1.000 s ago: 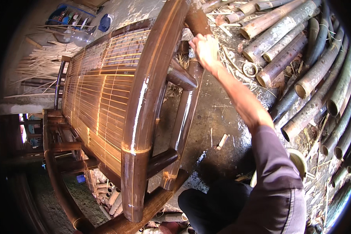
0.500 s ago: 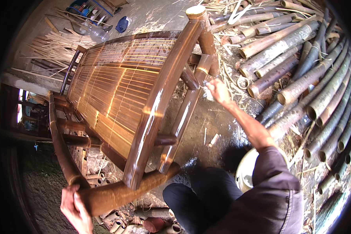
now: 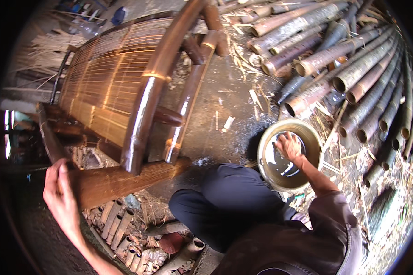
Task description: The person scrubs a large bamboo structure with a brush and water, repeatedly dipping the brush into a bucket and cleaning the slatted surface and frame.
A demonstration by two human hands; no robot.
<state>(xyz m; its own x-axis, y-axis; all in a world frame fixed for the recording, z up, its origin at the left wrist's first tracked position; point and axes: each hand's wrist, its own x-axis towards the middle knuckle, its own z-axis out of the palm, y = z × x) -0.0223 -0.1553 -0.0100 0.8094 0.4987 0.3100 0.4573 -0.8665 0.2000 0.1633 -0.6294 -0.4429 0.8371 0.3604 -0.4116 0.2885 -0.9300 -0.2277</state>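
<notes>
A dark brown varnished bamboo bench (image 3: 140,123) lies tipped on its side, its slatted seat (image 3: 101,82) facing up and toward me. My left hand (image 3: 59,192) is closed round the near left corner, where a thick bamboo post (image 3: 119,181) meets a thinner dark pole (image 3: 50,130). Over on the right, my right hand (image 3: 289,145) reaches down into a round bucket (image 3: 267,169) of dark, shiny liquid. Its fingers are bunched at the liquid's surface, and whatever they hold is hidden.
Long bamboo poles (image 3: 303,39) are piled at the far right. Short bamboo offcuts (image 3: 119,224) and a reddish round piece (image 3: 171,243) lie by my left forearm. Thin split strips (image 3: 55,46) and a clear plastic bottle (image 3: 89,30) are at the far left. My bent knees (image 3: 229,192) are between bench and bucket.
My right hand has moved from the bench's far leg, where it held something small and whitish, back down into the bucket. My left hand keeps its grip; the view has shifted right.
</notes>
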